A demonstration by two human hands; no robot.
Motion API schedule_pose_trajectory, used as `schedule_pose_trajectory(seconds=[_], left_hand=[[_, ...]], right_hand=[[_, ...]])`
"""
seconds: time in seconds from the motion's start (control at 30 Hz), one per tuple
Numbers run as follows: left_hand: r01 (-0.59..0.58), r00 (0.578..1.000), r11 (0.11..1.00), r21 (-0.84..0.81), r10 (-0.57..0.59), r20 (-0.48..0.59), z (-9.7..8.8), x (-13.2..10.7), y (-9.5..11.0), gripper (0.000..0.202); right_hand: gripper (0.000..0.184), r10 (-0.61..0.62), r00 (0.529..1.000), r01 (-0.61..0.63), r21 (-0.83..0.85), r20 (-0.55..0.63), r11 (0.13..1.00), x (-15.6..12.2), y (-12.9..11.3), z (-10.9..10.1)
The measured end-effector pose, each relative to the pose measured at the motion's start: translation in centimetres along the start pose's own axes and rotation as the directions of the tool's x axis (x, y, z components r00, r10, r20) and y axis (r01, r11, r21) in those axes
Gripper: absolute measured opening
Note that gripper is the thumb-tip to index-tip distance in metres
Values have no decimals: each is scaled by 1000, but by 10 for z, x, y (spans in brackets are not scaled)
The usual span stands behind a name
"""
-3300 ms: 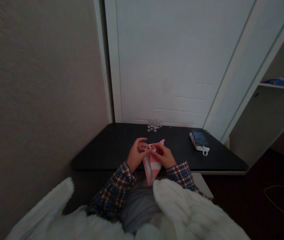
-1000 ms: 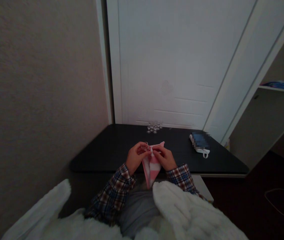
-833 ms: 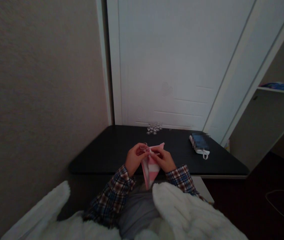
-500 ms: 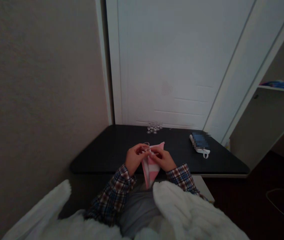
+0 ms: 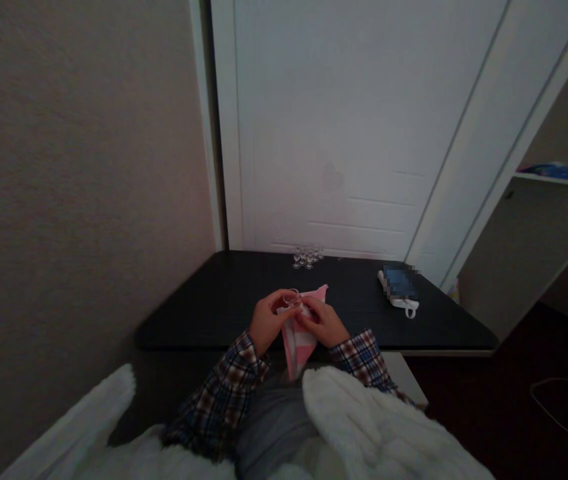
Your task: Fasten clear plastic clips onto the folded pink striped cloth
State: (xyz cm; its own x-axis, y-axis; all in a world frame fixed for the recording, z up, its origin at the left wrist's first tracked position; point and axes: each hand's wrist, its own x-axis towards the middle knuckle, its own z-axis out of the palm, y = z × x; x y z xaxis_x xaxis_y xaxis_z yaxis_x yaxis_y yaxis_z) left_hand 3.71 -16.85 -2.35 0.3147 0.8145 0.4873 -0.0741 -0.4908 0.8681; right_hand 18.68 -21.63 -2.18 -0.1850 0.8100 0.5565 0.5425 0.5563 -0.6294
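Both hands meet over the near edge of a black table [image 5: 224,300]. My left hand [image 5: 264,321] pinches a small clear glass [image 5: 291,298], its fingers curled round it. My right hand [image 5: 323,321] grips a pink and white striped cloth [image 5: 297,343] and presses it against the glass. The cloth hangs down from the hands toward my lap, with one corner sticking up to the right. Plaid sleeves cover both forearms.
Several tiny clear glasses [image 5: 307,255] stand in a cluster at the table's far edge by a white door [image 5: 344,120]. A white device with a loop strap [image 5: 400,292] lies at the table's right. White fluffy fabric [image 5: 384,427] covers my lap. A shelf unit [image 5: 539,220] stands right.
The hands stayed together at the same spot. The right fingers shifted the cloth over the glass, and the glass turned slightly in the left fingers.
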Motion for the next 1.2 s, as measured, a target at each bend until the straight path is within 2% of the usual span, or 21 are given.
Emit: schedule_pose_trajectory(seconds=[0.37, 0.67, 1.0, 1.2], left_hand=[[-38, 997, 994, 100, 31, 69, 0, 0, -1, 21], [-28, 999, 978, 207, 21, 39, -1, 0, 1, 25], [-30, 998, 996, 81, 26, 60, 1, 0, 5, 19], [-53, 997, 994, 97, 46, 69, 0, 0, 3, 15]], right_hand=[[22, 4, 998, -6, -29, -59, 1000, -1, 3, 2], [22, -3, 998, -1, -60, -64, 998, -2, 6, 3], [20, 41, 995, -48, -76, -92, 996, -2, 2, 1], [21, 49, 993, -56, -67, -103, 996, -2, 3, 3]])
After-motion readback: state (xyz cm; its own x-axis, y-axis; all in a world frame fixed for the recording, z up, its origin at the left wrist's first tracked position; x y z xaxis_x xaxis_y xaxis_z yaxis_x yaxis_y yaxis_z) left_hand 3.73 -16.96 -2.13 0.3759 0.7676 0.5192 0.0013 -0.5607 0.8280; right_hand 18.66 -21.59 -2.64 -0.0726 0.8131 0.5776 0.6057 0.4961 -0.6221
